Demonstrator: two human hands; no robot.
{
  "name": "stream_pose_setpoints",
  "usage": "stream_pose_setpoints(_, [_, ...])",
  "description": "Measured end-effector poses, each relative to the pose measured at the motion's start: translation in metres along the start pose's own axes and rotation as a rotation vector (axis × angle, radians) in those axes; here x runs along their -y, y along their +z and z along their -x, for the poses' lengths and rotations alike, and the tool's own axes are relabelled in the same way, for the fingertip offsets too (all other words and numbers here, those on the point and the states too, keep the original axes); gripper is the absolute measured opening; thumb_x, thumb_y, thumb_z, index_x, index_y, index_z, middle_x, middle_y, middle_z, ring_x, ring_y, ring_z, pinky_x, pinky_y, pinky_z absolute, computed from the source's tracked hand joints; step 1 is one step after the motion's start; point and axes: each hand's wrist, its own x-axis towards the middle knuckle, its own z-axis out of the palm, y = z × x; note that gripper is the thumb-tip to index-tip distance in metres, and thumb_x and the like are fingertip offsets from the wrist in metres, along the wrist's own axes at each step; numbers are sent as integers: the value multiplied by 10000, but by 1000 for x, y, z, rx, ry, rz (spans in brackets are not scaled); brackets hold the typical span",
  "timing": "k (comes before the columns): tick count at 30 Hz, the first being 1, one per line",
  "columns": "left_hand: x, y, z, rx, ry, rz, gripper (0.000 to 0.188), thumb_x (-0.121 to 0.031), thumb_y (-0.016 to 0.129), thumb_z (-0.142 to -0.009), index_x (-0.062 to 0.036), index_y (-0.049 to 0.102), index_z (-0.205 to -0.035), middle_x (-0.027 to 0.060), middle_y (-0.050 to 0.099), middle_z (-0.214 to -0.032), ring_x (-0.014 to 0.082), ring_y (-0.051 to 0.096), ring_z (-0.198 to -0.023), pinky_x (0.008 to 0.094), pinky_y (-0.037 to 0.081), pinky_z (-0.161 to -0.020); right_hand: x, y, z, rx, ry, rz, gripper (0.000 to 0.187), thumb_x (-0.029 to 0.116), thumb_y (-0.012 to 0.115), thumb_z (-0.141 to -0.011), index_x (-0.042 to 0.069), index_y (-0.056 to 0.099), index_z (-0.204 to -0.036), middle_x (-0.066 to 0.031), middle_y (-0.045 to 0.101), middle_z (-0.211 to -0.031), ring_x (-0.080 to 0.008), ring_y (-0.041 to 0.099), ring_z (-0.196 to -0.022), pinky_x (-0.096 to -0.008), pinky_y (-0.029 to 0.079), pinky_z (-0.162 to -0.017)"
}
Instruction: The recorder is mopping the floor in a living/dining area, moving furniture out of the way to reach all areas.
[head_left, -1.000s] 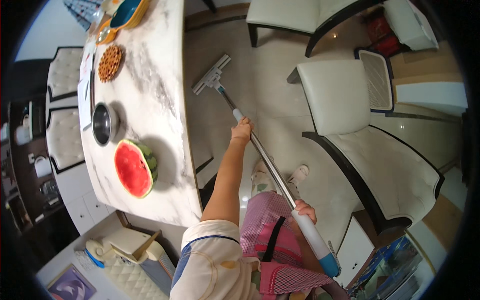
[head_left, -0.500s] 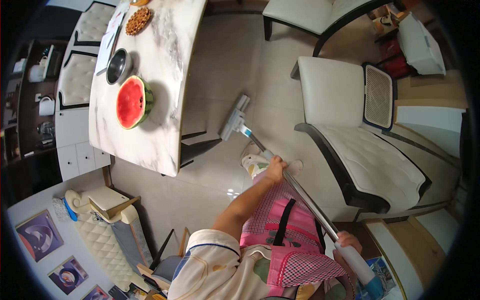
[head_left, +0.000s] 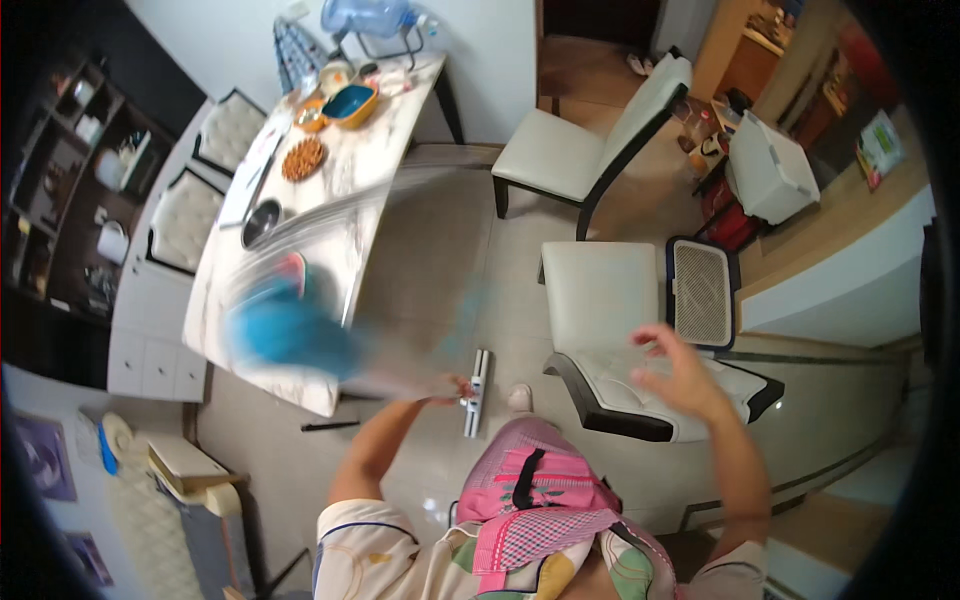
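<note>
My left hand (head_left: pixel 453 388) is closed round the handle of a mop, beside the mop's grey and white flat head (head_left: pixel 474 412). The handle's blue end (head_left: pixel 290 330) is smeared by motion and looms large at the left, between me and the table. Held away from the mop, my right hand (head_left: pixel 678 372) is raised in front of the white chair with its fingers apart and nothing in them. Behind the blurred handle, the cut watermelon (head_left: pixel 294 266) on the table is mostly hidden.
A marble-patterned table (head_left: pixel 325 215) at the left bears a dark metal bowl (head_left: pixel 262 222), a brown woven mat (head_left: pixel 303 159) and a blue-and-orange bowl (head_left: pixel 350 104). White padded chairs (head_left: pixel 600 295) stand at the right, with a framed grey panel (head_left: pixel 702 290) beside one.
My right hand has let go of the mop handle and lifted to the right. The handle's blue end has swung from lower right to the left. My view takes in more of the far room.
</note>
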Motion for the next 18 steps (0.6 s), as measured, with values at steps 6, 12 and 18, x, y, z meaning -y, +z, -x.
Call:
stream_pose_setpoints(6, [-89,21,77,136,-672,-817,333,-289,443,-765,-54,541,-980,169,540,-1012,224,522,-948,289,407,-781,-217,-125,43,104,840,649,440,293,575,-692,-29,522,-988,-184,536,-1001,-322,506,-937,-336,404,-803])
stream_pose_setpoints(12, [-151,94,35,206,214,-1106,391,-39,440,-680,-109,520,-1057,151,484,-1086,289,472,-999,344,382,-852,-303,-164,65,331,1323,567,578,470,490,-734,-14,517,-1049,-204,455,-1138,-322,447,-1042,-349,345,-874])
stream_pose_setpoints(18, [-172,122,-15,-279,100,-612,296,-200,443,-769,2,509,-975,173,543,-886,286,541,-838,379,427,-714,-256,-170,15,454,1469,297,620,490,369,-796,-15,419,-1151,-185,391,-1209,-278,388,-1103,-340,290,-922])
